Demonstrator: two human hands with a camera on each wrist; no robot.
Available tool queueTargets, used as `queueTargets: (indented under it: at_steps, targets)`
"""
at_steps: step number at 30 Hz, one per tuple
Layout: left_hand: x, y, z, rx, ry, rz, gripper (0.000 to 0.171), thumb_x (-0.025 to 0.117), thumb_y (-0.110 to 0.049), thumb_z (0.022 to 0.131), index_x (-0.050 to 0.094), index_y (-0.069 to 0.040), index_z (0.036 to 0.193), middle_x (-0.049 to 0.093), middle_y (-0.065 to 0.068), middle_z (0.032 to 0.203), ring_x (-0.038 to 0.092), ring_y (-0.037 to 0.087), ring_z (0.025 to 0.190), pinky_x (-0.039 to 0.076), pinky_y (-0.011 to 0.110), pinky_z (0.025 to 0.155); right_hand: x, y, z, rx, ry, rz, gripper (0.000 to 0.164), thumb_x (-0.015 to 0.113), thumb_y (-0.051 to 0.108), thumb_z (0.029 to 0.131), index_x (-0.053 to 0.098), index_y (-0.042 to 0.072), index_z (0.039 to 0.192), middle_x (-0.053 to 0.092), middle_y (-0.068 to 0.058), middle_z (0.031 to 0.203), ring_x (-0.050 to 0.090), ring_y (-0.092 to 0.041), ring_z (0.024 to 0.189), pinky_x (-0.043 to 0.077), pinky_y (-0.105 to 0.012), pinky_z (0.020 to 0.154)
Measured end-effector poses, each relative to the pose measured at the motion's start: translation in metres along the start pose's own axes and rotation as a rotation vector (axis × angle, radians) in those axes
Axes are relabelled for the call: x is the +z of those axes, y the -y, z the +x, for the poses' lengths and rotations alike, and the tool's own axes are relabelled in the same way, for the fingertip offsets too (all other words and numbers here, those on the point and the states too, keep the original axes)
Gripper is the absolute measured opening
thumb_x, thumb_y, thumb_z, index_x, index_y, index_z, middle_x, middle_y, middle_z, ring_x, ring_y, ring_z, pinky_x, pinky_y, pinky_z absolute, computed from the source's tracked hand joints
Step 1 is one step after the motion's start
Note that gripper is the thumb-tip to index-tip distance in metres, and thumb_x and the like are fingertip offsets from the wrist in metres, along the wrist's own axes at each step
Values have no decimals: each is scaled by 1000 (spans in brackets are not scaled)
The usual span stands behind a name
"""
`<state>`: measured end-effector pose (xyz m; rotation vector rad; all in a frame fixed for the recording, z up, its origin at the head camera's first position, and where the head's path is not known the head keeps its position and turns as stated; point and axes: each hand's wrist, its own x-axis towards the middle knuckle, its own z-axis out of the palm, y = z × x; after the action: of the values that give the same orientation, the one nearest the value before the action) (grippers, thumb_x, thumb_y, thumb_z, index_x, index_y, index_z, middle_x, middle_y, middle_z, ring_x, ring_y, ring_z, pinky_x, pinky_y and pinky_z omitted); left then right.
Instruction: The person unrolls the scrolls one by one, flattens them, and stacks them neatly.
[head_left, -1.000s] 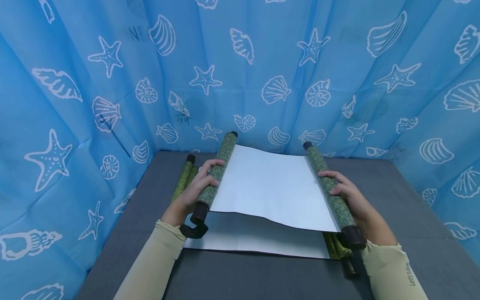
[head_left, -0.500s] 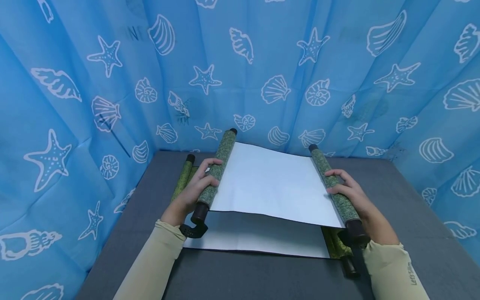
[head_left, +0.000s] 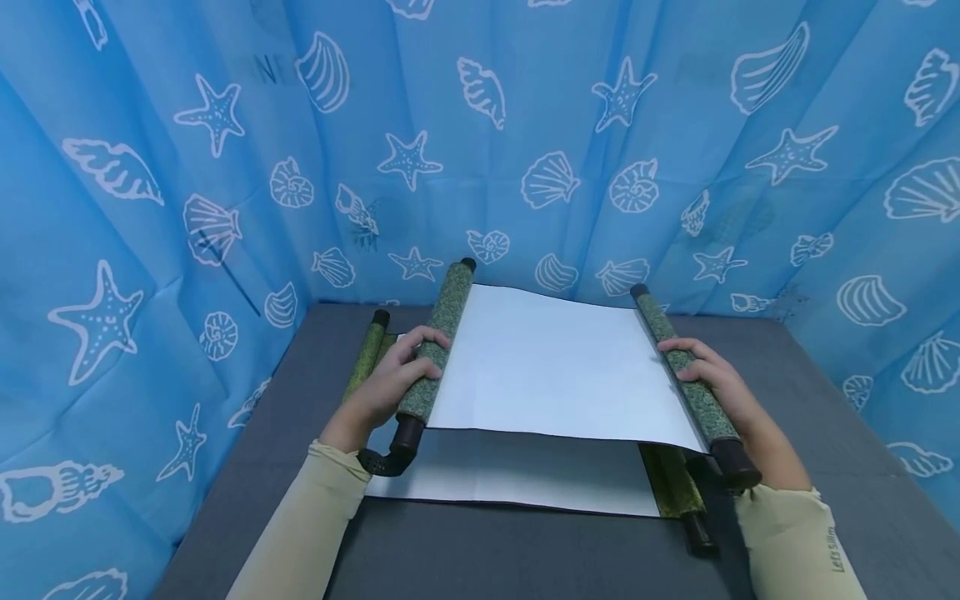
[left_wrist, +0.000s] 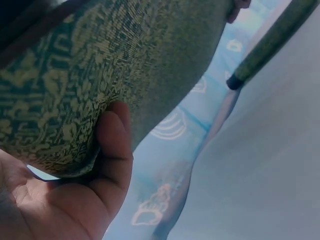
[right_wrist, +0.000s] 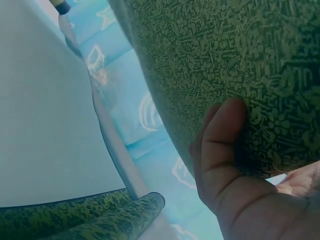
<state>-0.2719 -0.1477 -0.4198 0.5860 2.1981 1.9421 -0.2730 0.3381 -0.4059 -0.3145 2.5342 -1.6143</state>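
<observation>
A partly unrolled hanging scroll is held above the table, its white sheet (head_left: 562, 367) stretched between two green-patterned rolls with dark end knobs. My left hand (head_left: 390, 383) grips the left roll (head_left: 452, 300), thumb and fingers curled about it. Around the right roll (head_left: 708, 412) curls my right hand (head_left: 720, 387). Close up, the patterned backing (left_wrist: 150, 55) fills much of the left wrist view, and the same backing (right_wrist: 215, 55) shows in the right. Beneath lies a second scroll (head_left: 517, 475), white inside with olive-green rolls, partly hidden by the upper one.
The grey tabletop (head_left: 525, 558) extends around the scrolls. A blue curtain (head_left: 480, 150) printed with white shells and starfish hangs behind and at the sides. A dark band (head_left: 386, 461) sits at my left wrist.
My right hand has moved to the right with its roll, so more white sheet shows between the rolls. My left hand stays nearly in place. The lower scroll has not moved.
</observation>
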Motion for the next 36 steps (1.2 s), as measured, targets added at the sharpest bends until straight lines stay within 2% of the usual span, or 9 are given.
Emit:
queueTargets:
  at_steps: [3,8,11,14,17,21,25,31,36]
  targets:
    - [3,2,2,5,8,0,29,58,-12,104,53,-4,131,36,14,154,42,31,123,42,48,102,-2,-2,-2,-31,-31,-3,39,48,14,108,59,38,137,24,-23,166,34,-24,144,36,-28,96]
    - [5,2,2,-5,-11,17,30,66,-17,103,52,-5,126,38,13,148,44,30,114,44,43,95,-2,-7,-5,-40,-85,6,40,61,14,106,59,36,139,27,-18,163,56,4,107,45,-16,87]
    - [4,2,1,-12,-26,12,33,69,-13,100,52,-4,127,37,14,150,42,31,115,42,44,94,-2,-6,-5,-2,-90,3,43,64,15,105,59,37,141,23,-20,167,61,-2,99,47,-18,86]
    - [4,2,1,-32,-33,3,36,68,-10,99,53,-6,132,33,12,157,41,33,116,40,48,96,-4,-4,-5,45,-76,-9,44,63,18,106,56,38,145,16,-22,173,55,-19,124,45,-30,98]
    - [2,4,2,-57,-53,6,40,65,-12,100,54,-9,139,28,7,166,44,32,120,41,49,101,-8,-2,-5,71,-52,-25,45,58,20,108,53,33,151,12,-24,175,29,-42,152,35,-56,112]
    - [1,5,4,-59,-79,5,47,62,-15,101,54,-14,148,31,4,169,47,34,129,41,51,106,-15,-2,-5,57,-22,-46,48,49,23,110,46,25,158,8,-27,175,6,-54,159,20,-75,114]
    - [1,4,4,-54,-66,11,53,58,-16,102,51,-17,154,30,4,170,37,35,148,37,58,113,-22,-6,-7,-21,-7,-28,51,43,19,111,41,25,162,7,-26,174,3,-52,159,23,-61,113]
    - [0,3,2,-39,-11,28,48,54,-10,101,57,-11,149,37,8,168,29,34,157,35,62,119,-28,-14,-12,-202,2,-16,52,37,12,112,42,24,162,37,21,158,23,6,148,28,-18,93]
    - [0,0,0,-49,35,35,44,54,-8,101,56,-7,145,31,11,168,35,34,145,41,55,108,-32,-13,-13,-324,34,6,52,33,4,111,51,27,154,46,30,147,33,21,134,29,-15,92]
